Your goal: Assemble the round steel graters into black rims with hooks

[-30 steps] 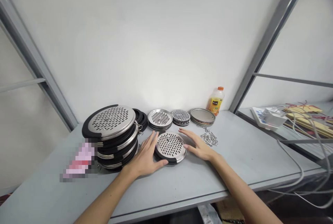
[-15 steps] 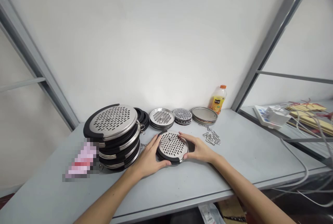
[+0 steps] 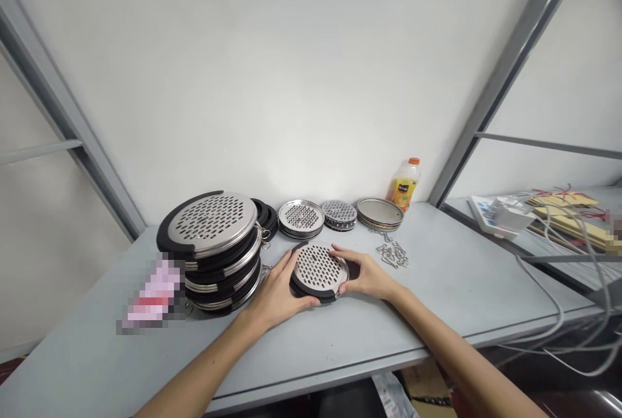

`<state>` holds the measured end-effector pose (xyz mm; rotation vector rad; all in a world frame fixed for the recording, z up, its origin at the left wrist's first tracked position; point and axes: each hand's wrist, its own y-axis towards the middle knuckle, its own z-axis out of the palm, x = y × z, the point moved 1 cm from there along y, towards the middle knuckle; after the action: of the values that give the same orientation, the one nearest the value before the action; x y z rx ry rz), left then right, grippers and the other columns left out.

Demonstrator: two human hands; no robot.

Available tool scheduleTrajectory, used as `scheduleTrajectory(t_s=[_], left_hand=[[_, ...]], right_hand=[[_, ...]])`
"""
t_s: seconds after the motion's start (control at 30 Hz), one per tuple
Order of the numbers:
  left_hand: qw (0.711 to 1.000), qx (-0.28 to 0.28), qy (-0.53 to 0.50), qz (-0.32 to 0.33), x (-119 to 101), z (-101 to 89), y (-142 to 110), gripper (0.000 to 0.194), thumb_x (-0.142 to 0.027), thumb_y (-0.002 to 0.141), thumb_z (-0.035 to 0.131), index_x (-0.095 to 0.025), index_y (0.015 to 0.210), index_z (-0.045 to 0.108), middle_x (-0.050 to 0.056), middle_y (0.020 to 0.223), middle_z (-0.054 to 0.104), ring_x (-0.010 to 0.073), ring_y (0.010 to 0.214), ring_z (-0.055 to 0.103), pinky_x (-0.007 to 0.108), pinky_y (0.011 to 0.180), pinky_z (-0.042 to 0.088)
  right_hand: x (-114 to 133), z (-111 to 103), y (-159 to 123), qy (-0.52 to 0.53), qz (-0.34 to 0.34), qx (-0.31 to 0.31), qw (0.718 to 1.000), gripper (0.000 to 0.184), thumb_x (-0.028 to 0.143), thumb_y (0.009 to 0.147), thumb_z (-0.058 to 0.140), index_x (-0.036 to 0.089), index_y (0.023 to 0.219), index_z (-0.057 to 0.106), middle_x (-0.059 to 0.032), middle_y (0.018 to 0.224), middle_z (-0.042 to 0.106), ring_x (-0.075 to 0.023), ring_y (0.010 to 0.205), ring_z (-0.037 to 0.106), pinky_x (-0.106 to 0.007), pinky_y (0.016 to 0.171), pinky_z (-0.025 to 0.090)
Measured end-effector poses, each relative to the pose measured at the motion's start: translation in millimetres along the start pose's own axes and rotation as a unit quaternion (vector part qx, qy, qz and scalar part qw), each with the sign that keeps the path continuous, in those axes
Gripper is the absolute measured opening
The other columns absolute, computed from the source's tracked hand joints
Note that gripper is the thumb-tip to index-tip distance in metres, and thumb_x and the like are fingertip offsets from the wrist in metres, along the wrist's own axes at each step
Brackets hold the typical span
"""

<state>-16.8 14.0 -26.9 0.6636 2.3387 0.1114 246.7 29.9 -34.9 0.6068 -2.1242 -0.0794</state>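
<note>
A round metal grater (image 3: 319, 267) with a black rim along its left and near side lies on the table between my hands. My left hand (image 3: 276, 291) curves round its left edge, fingers at the far rim and thumb along the near side. Gripping the right edge is my right hand (image 3: 367, 275), its thumb and fingers bent against the rim. Close beside my left hand rises a tall stack of similar round graters (image 3: 214, 220) with black rims and small metal rings. Beyond the grater lie stacked perforated metal discs (image 3: 301, 217) and smaller grater discs (image 3: 339, 213).
Along the wall sit black rings (image 3: 266, 216), plain metal discs (image 3: 380, 212) and a juice bottle (image 3: 404, 186). Loose metal clips (image 3: 392, 255) lie right of centre. A blurred pink item (image 3: 153, 298) is at left. Cables (image 3: 549, 295) hang over the table's right end.
My right hand has closed in on the grater's right edge, and my left hand has come closer round the left side. The grater stays on the table.
</note>
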Motion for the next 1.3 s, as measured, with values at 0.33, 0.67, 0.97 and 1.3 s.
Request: scheduleTrajectory(t_s=[0.33,0.67,0.97,1.3], left_hand=[[0.998,0.053,0.021,0.015,-5,-12.4,0,0.104,-0.054,0.072,0.069,-0.023,0.150,0.008,0.012,0.155,0.016,0.0331,0.142,0.016,0.049,0.113,0.024],[0.993,0.104,0.049,0.023,1,-12.8,-2,0.096,-0.061,0.081,0.056,-0.024,0.151,0.002,0.007,0.158,0.006,0.0293,0.145,0.003,0.048,0.116,0.016],[0.994,0.109,0.024,0.000,-2,-10.3,-2,0.093,-0.055,0.081,0.061,-0.028,0.150,0.006,0.007,0.158,0.002,0.0293,0.145,0.001,0.048,0.116,0.016],[0.999,0.035,0.024,0.003,-9,-13.3,0,0.096,-0.046,0.070,0.073,-0.027,0.148,0.021,0.008,0.154,0.023,0.0312,0.141,0.021,0.046,0.113,0.026]], right_hand=[[8,-9,-2,-0.064,-0.036,0.032,0.997,0.093,0.053,0.061,0.078,0.021,0.141,0.041,-0.0158,0.150,0.033,-0.0369,0.137,0.031,-0.056,0.112,0.025],[6,-13,-4,-0.052,0.018,0.056,0.997,0.094,0.049,0.067,0.076,0.020,0.145,0.033,-0.0141,0.151,0.031,-0.0336,0.139,0.027,-0.055,0.115,0.021],[6,-12,-2,-0.049,-0.003,0.042,0.998,0.090,0.050,0.062,0.079,0.018,0.139,0.044,-0.0135,0.146,0.040,-0.0334,0.135,0.037,-0.052,0.113,0.027],[5,-2,0,-0.043,0.001,0.007,0.999,0.091,0.052,0.057,0.081,0.019,0.136,0.049,-0.0141,0.140,0.048,-0.0335,0.130,0.044,-0.052,0.111,0.031]])
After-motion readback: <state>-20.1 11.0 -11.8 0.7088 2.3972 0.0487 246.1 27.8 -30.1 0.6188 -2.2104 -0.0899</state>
